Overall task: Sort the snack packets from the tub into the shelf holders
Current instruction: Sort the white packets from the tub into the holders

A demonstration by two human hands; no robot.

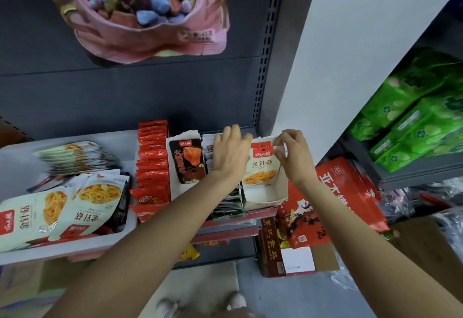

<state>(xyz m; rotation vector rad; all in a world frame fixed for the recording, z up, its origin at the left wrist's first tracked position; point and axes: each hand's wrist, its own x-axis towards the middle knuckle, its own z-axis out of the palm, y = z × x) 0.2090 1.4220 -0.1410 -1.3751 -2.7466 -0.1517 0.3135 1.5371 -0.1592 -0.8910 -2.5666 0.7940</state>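
On the shelf, rightmost white cardboard holder (265,193): one white enoki-mushroom packet (261,165), upright, right hand (292,157) pinching its top corner. Left hand (231,153), fingers relaxed, rests on the neighbouring holder's packets (209,152). Grey tub (75,247) at left holds more packets.
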